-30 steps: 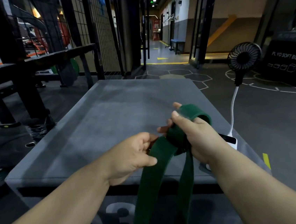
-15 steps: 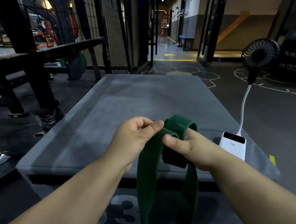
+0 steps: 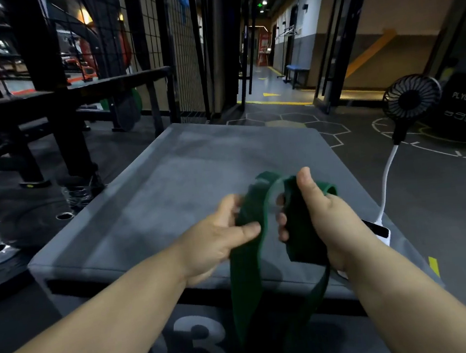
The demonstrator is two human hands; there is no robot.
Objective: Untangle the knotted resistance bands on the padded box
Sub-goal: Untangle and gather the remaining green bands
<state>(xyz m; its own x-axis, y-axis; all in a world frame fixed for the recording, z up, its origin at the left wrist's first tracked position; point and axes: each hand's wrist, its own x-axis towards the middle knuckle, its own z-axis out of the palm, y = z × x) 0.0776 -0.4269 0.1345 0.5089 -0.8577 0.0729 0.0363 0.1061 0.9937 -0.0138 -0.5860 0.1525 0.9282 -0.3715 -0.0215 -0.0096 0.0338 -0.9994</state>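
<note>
Two bare hands hold a wide dark-green rubber resistance band (image 3: 246,287) just above the near edge of the grey padded box (image 3: 169,183). The left hand (image 3: 218,235) pinches one strand; the right hand (image 3: 331,223) curls round a folded bunch of it, thumb raised. Both strands hang down past the box's front.

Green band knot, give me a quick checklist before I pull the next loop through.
1. Left hand pinches the green band: ok.
2. Right hand grips the other strand: ok.
3. Knot loose enough: cannot tell, blurred between the hands.
4. Both tails hang free down the front of the padded box: ok.
5. Power bank clear of the pull: not ok, close beside the right wrist.
</note>
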